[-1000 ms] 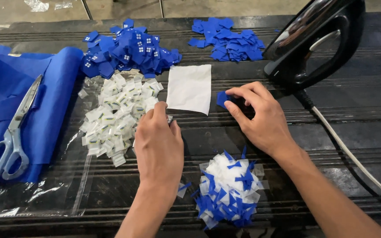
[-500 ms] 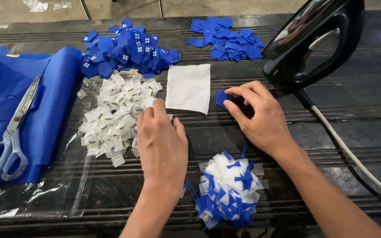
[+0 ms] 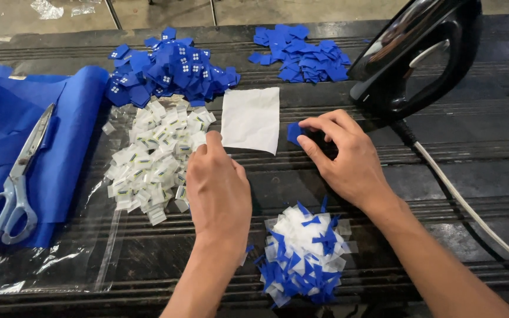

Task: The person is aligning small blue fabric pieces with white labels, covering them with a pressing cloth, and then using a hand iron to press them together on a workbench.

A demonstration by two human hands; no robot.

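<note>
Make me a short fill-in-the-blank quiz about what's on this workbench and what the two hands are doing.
1. The right hand pinches a small ____ fabric square.
2. The left hand touches the pile of ____ labels.
3. The scissors lie on the folded ____ cloth.
4. The black iron stands beside the ____ hand.

Missing words: blue; white; blue; right
</note>
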